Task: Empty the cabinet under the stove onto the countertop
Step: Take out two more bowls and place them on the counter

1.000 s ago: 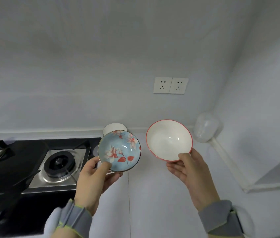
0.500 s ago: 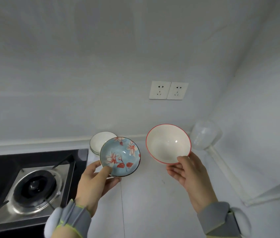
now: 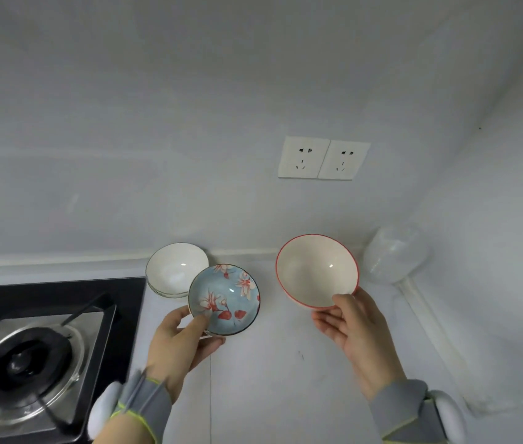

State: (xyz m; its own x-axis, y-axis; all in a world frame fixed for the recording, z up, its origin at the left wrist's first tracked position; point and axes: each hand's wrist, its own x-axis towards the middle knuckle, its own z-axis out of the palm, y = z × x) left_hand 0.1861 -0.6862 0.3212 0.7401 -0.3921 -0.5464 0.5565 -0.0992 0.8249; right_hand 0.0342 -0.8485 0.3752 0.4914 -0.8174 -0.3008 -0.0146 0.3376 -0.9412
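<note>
white walls (image 3: 189, 123), dbl socket (image 3: 323, 158), stove (image 3: 29, 363) w/ burner

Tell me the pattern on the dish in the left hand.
Light blue with red-and-white flowers, dark rim; head view.

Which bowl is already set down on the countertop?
Start at the stove on the left. Just past its back right corner, by the wall, sits the white bowl. Unlike the floral blue bowl and red-rimmed bowl, no hand holds it, and its rim is dark.
</note>
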